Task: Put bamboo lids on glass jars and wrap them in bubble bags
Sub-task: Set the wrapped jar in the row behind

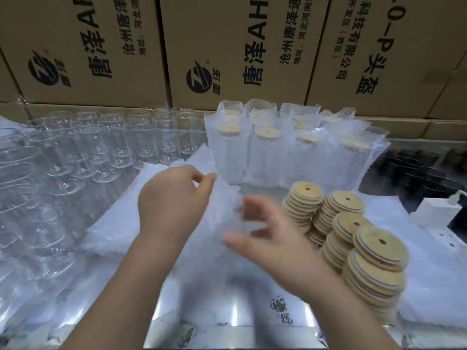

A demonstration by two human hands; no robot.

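My left hand (174, 198) pinches the top edge of a clear bubble bag (225, 215) in the middle of the view. My right hand (273, 243) is blurred, its fingers spread against the right side of that bag; whether it grips the bag is unclear. Stacks of round bamboo lids (353, 231), each with a small hole, stand just right of my right hand. Many empty glass jars (101, 147) fill the left side. Several jars with lids, wrapped in bubble bags (290, 152), stand upright behind my hands.
A pile of flat bubble bags (121, 223) lies under my left hand. Cardboard boxes (227, 46) with printed text form a wall at the back. A white device (434, 213) sits at the right edge. The shiny metal tabletop (227, 311) shows near me.
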